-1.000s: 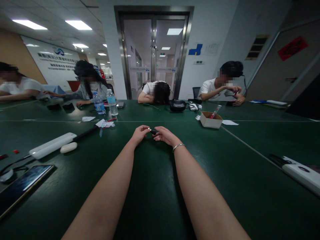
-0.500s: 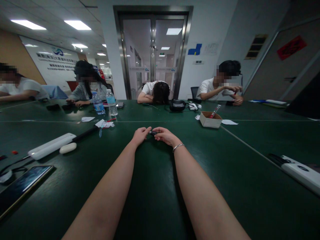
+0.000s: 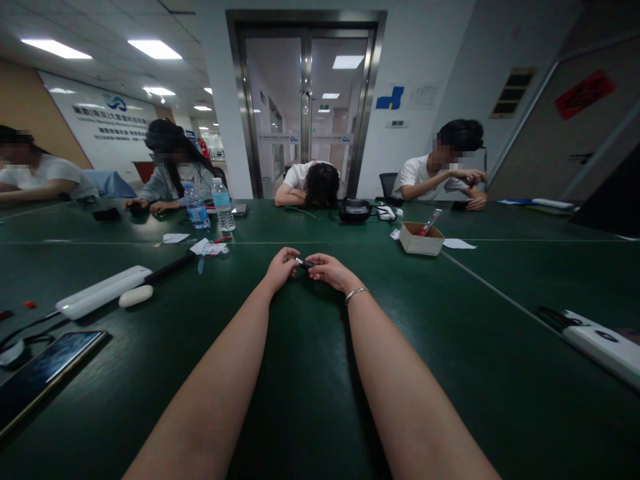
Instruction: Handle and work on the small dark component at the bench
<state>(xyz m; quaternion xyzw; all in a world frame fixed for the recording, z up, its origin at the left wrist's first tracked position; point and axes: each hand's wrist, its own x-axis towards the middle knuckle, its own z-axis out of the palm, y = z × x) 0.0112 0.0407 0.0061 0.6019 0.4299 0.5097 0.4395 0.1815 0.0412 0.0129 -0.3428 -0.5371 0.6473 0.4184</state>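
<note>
A small dark stick-like object with a silvery end (image 3: 303,264) is held a little above the green table (image 3: 310,373), between my hands. My right hand (image 3: 330,270) is closed, its thumb and fingertips pinching the dark end. At the silvery end, on the other side, is my left hand (image 3: 281,269), with fingers curled and thumb close against the object. The object is too small to tell exactly what it is. A silver bangle (image 3: 357,294) circles my right wrist.
On the left lie a phone (image 3: 50,373), a white device (image 3: 104,292) and a whitish oval case (image 3: 136,296). Two water bottles (image 3: 223,205) stand farther back. An open box (image 3: 421,239) is at right, beyond it a headset (image 3: 355,210). Several people sit around the table.
My left fingers have lifted and shifted slightly left, so more of the object's silvery end shows. My right hand stays nearly still. Across the table, the person at left has moved a hand.
</note>
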